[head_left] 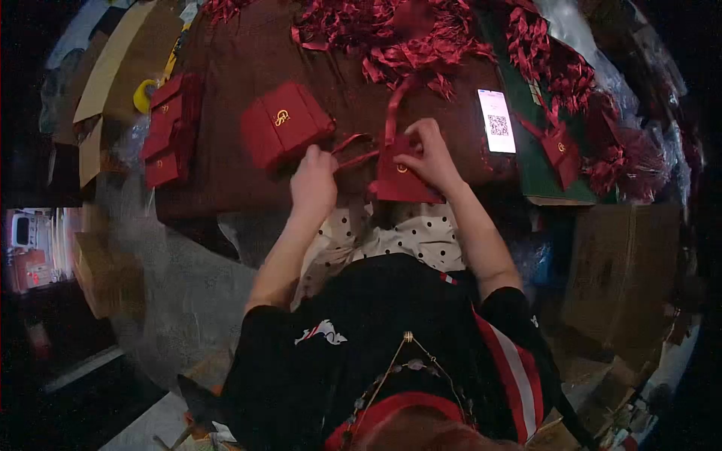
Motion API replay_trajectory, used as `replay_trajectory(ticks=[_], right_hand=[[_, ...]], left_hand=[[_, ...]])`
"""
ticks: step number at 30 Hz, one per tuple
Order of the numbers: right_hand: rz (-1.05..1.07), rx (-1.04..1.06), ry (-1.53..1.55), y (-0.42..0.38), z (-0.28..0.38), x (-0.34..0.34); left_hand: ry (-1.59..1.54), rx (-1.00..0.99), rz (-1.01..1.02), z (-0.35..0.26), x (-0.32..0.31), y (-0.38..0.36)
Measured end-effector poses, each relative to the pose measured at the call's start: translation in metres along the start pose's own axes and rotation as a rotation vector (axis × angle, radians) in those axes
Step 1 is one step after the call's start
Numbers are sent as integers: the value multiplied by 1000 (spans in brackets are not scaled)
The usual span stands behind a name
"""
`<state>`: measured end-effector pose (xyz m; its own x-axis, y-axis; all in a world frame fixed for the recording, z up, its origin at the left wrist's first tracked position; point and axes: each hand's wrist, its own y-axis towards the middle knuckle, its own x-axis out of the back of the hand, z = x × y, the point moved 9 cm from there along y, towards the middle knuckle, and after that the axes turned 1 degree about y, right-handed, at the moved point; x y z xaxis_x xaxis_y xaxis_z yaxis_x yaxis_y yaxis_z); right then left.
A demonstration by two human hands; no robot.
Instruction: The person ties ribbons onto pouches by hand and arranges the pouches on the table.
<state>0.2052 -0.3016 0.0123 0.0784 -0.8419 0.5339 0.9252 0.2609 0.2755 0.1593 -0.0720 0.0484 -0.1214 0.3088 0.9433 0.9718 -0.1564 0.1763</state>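
Observation:
A small red gift bag (389, 167) with a gold emblem lies at the table's near edge. My right hand (435, 161) is closed over it, thumb and fingertips pinching near its upper part. A red ribbon (356, 159) stretches from the bag's side to my left hand (312, 184), whose fingers are closed on its end. Another ribbon strip (391, 116) runs upward from the bag. Just beyond my left hand sits a stack of red gift bags (274, 124), the top one bearing a gold emblem. What lies inside my fingers is partly hidden.
Red ribbons (429, 45) are heaped at the table's far side. A phone (497, 120) showing a QR code lies to the right, near another red bag (560, 154) on a green board (530, 177). More red bags (167, 135) stand at left. Cardboard boxes (109, 274) flank the table.

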Motion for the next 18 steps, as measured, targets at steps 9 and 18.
replay_trajectory(ticks=[9, 18], right_hand=[[70, -34, 16, 4, 0, 1], [-169, 4, -335, 91, 10, 16]], left_hand=[[-182, -204, -236, -54, 31, -25], [-104, -276, -48, -90, -44, -23]])
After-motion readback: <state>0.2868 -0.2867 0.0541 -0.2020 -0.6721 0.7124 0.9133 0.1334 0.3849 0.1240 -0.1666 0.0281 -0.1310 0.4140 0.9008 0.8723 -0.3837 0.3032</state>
